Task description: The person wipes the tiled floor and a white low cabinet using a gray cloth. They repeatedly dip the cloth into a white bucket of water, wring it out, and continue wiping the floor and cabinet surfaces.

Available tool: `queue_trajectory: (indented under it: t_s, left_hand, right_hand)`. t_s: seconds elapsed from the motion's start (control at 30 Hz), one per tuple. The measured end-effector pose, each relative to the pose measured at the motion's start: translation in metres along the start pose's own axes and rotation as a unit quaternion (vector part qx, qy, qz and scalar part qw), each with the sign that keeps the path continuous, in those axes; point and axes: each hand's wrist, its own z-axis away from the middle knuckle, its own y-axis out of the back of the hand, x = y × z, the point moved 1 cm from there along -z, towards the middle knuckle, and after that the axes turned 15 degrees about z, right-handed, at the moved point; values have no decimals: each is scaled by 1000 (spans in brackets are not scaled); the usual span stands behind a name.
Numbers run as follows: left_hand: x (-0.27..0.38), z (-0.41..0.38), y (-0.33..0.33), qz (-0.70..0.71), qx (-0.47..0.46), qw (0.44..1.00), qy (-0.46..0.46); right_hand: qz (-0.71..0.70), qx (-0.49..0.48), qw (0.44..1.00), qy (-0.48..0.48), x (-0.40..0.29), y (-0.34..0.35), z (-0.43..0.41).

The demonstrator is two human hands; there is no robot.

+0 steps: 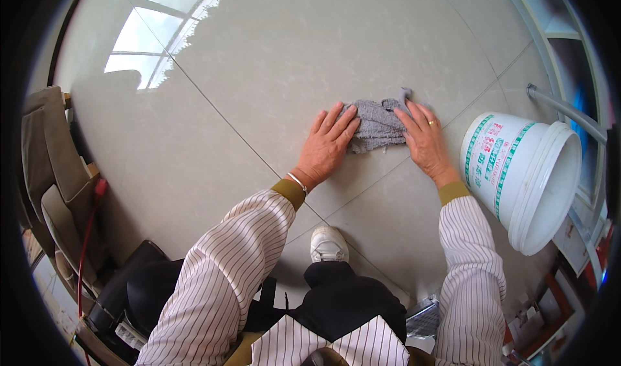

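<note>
A crumpled grey terry cloth (378,123) lies on the pale tiled floor in front of me, between my two hands. My left hand (329,140) presses the cloth's left end down with its fingertips. At the other end, my right hand (427,135) has its fingers over the cloth and a ring on one finger. A small tuft of the cloth sticks up near the right fingertips. What lies beneath the fingers is hidden.
A white plastic bucket (499,167) with printed writing stands at the right, close to my right forearm. Behind it is a metal tube frame (565,109). Brown upholstered furniture (63,148) and a red cord (87,240) are at the left. My white shoe (330,244) rests below the hands.
</note>
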Motion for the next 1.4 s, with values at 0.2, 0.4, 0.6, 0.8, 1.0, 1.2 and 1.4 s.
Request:
queue_trajectory:
  t_s: [0.2, 0.4, 0.6, 0.8, 1.0, 1.2, 1.4]
  left_hand:
    - [34, 26, -31, 28, 33, 998, 40]
    - [68, 46, -46, 329, 138, 920, 160]
    - [75, 44, -19, 742, 215, 528, 352]
    - [94, 44, 3, 710, 262, 542, 364]
    - [173, -9, 70, 761, 179, 603, 159]
    - [250, -52, 128, 717, 25, 680, -151]
    - [206, -39, 89, 738, 71, 671, 8]
  right_hand:
    - [24, 63, 975, -212, -69, -33, 67]
    - [-265, 114, 860, -421, -162, -36, 59]
    - [-777, 103, 452, -425, -181, -13, 33]
    - [-750, 106, 478, -446, -186, 24, 13]
    - [-689, 214, 544, -428, -139, 113, -12]
    - [-803, 334, 480, -110, -14, 226, 53]
    - [-672, 392, 524, -347, 116, 272, 117]
